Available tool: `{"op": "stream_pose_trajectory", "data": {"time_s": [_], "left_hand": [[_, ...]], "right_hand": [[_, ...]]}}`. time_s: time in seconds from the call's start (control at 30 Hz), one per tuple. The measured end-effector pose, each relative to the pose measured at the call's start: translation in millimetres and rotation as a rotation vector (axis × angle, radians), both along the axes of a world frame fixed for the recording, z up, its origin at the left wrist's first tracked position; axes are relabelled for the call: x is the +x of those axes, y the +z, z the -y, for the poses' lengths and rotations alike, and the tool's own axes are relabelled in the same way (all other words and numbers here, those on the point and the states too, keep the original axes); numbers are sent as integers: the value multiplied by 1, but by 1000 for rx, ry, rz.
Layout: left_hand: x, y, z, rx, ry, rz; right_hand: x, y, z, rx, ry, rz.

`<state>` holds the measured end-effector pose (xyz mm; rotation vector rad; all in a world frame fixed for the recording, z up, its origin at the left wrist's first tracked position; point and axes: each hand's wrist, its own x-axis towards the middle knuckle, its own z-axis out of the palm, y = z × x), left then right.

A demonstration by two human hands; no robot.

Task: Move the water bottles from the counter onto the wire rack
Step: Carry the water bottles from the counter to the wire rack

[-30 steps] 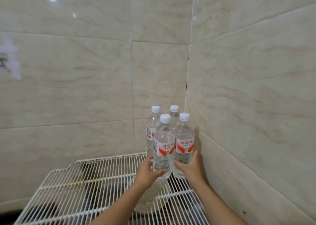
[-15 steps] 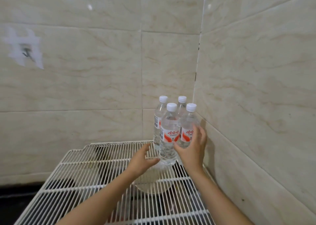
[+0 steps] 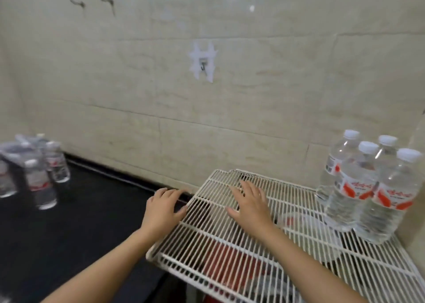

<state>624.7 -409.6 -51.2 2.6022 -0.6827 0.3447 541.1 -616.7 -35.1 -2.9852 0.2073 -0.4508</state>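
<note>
Several clear water bottles [image 3: 368, 187] with white caps and red labels stand upright in a tight group at the right end of the white wire rack [image 3: 207, 252]. More bottles [image 3: 39, 178], some still in plastic wrap, stand blurred on the black counter [image 3: 69, 229] at the far left. My left hand [image 3: 164, 208] hovers empty over the rack's left edge with fingers loosely bent. My right hand [image 3: 249, 202] is spread flat above the rack's middle, holding nothing. Both hands are well apart from either bottle group.
Beige tiled walls close the scene behind and on the right. A small wall hook [image 3: 203, 64] sits on a white adhesive patch above the rack. Under the rack lie a red object [image 3: 220, 256] and a pale dish [image 3: 305, 224].
Both hands have let go of the bottles on the rack and moved left. The view has swung left, bringing the counter and its bottles into sight.
</note>
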Motion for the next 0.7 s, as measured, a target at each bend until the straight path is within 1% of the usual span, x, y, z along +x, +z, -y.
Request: {"op": "stream_pose_trajectory", "data": {"time_s": [0.17, 0.27, 0.33, 0.4, 0.5, 0.7], "left_hand": [[6, -1, -122, -24, 263, 28], [8, -3, -207, -30, 389, 26], [6, -4, -269, -28, 465, 21], [2, -6, -332, 24, 549, 14], [-3, -14, -419, 100, 653, -18], [-25, -41, -536, 118, 815, -132]], "right_hand": [[45, 1, -105, -18, 156, -49], [70, -1, -183, 7, 275, 31], [86, -3, -241, -13, 326, -18], [101, -9, -300, -13, 390, -80], [116, -15, -387, -8, 502, -119], [132, -40, -526, -14, 668, -263]]}}
